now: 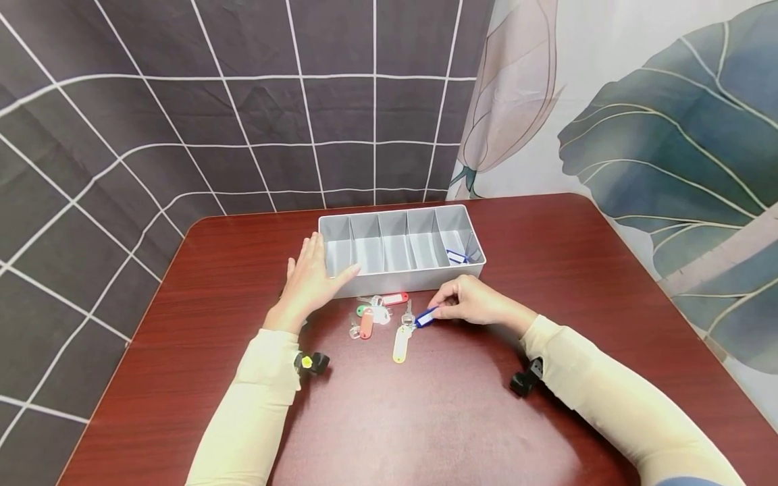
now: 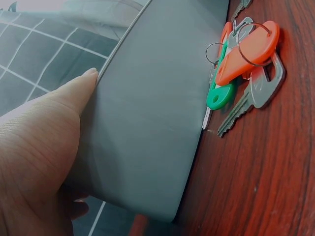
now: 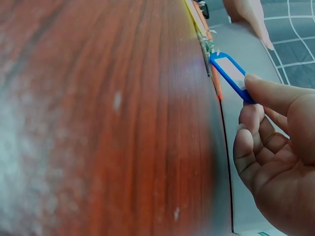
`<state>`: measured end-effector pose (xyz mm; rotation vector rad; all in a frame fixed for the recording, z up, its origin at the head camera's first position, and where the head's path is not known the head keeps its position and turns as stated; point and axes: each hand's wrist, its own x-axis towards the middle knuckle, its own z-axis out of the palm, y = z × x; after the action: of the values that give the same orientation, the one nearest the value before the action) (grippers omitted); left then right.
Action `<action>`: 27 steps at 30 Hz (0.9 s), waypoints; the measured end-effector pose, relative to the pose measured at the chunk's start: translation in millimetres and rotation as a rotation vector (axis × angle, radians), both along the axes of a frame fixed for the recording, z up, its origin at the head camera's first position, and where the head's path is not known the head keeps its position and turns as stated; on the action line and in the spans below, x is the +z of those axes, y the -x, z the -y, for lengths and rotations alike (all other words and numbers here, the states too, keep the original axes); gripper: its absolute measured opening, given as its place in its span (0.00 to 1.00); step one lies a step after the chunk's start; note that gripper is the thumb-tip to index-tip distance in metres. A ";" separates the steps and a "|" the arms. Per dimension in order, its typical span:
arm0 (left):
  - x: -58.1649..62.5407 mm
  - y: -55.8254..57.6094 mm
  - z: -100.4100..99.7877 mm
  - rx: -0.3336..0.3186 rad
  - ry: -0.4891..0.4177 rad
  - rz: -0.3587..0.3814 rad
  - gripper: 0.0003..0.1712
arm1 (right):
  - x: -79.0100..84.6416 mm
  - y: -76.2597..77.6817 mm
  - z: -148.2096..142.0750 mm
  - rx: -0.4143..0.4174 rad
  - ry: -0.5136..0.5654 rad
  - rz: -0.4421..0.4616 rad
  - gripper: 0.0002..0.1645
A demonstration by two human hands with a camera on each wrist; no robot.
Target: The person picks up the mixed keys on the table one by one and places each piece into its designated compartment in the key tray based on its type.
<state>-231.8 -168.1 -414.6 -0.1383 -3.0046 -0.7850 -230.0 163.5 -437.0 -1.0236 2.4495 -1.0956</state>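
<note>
Tray (image 1: 413, 280); blue tag (image 1: 456, 257) inside — rightmost compartment (image 1: 451, 239)

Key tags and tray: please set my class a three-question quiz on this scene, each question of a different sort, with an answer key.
1. Multiple choice. Which tag does the right hand pinch?
A) The yellow one
B) The blue one
C) The green one

2. True or false? The left hand is lifting a key off the table.

3. Fill the gap. The grey tray is divided into ___ compartments.

Key
1. B: the blue tag.
2. False: that hand touches the tray.
3. Five.
</note>
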 end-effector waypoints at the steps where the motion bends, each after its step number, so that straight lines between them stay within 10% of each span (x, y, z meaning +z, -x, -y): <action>1: 0.1 0.1 -0.1 0.001 0.003 -0.002 0.66 | 0.6 -0.5 -0.7 -0.008 0.007 0.009 0.03; 8: 0.9 0.1 -0.4 0.002 0.005 -0.005 0.66 | 40.9 -20.4 4.2 -0.044 0.048 0.047 0.03; 17: 1.3 -0.4 -0.5 0.001 0.006 0.003 0.66 | 16.5 -5.1 -8.9 -0.100 0.073 -0.004 0.03; 27: 2.1 -1.0 -0.4 0.000 0.000 0.007 0.66 | 29.8 -3.6 -18.8 -0.132 0.148 0.040 0.03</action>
<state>-230.8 -167.7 -412.5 -0.1355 -3.0114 -0.7871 -226.4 182.3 -407.2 -0.8818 2.4640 -1.3436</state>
